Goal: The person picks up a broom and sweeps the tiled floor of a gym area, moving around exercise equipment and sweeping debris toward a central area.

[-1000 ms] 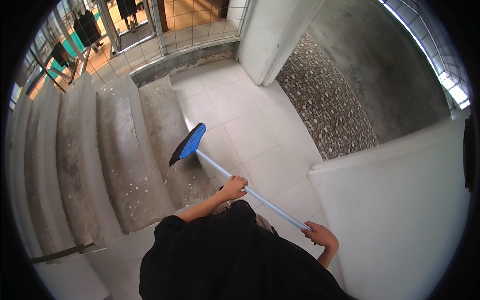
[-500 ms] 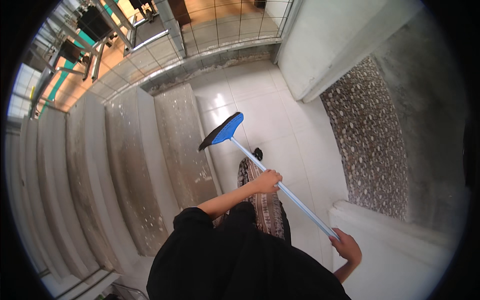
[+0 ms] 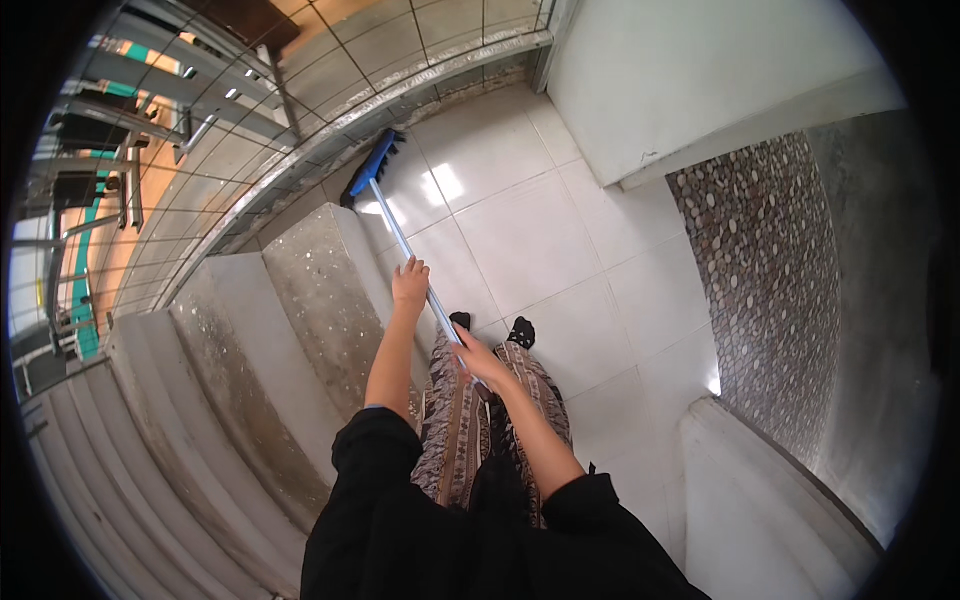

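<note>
Both of my hands grip a broom with a light blue stick (image 3: 396,232) and a blue head with dark bristles. My left hand (image 3: 410,282) is wrapped round the middle of the stick. Lower down, close to my legs, my right hand (image 3: 478,358) closes round the stick near its end. The broom head (image 3: 374,166) is at the far left corner of the tiled floor (image 3: 540,240), between the end of the lowest stair and the low wall under the wire mesh. Its bristles face away from me.
Concrete stairs (image 3: 300,270) climb on my left. A wire mesh fence (image 3: 410,50) on a low ledge runs along the far side, with metal equipment (image 3: 180,90) behind it. White walls (image 3: 720,80) and a pebbled floor strip (image 3: 765,270) lie right. My socked feet (image 3: 521,332) stand on the tiles.
The broom head has moved from beside the lowest stair to the far left corner. My right hand has come in from the far right to my legs, and the stick now points more away from me.
</note>
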`<state>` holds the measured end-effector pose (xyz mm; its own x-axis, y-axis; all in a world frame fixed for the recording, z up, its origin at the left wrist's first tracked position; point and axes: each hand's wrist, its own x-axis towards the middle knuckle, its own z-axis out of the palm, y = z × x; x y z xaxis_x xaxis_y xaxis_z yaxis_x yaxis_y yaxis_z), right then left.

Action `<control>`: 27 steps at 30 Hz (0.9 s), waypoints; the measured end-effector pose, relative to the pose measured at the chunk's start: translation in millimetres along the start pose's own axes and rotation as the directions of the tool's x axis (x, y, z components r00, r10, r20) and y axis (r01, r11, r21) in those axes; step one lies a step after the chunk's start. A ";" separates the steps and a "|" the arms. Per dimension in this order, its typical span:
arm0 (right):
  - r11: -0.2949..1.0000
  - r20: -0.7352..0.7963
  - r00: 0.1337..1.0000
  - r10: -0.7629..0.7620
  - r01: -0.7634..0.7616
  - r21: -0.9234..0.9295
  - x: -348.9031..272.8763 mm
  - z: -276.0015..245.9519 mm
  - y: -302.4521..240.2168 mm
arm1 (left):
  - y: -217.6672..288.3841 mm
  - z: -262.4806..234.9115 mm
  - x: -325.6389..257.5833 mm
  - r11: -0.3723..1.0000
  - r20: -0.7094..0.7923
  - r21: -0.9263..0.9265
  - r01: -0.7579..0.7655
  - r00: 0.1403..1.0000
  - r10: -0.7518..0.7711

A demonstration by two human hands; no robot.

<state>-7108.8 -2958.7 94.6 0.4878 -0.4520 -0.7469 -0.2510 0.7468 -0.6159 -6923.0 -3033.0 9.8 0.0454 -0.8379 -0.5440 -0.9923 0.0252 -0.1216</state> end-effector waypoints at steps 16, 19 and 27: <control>0.884 -0.268 0.845 0.462 -0.416 0.213 -337.6 -41.9 42.7 | 179.4 -45.2 -189.4 0.471 -0.171 -0.515 -0.716 0.624 0.762; 0.943 -0.148 0.953 0.265 -0.224 0.247 -244.3 -12.0 60.3 | 93.4 -31.9 -140.2 0.603 -0.222 -0.476 -0.640 0.751 0.622; 0.888 -0.108 0.993 0.049 0.006 0.461 1.8 128.7 35.8 | -75.5 32.2 -30.2 0.944 0.058 0.286 -0.163 0.987 0.152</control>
<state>-7009.3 -2870.1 103.6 0.3818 -0.4648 -0.7989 0.1654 0.8847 -0.4357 -6845.7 -2992.1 8.7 -0.0997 -0.7914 -0.6031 -0.9112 0.3161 -0.2641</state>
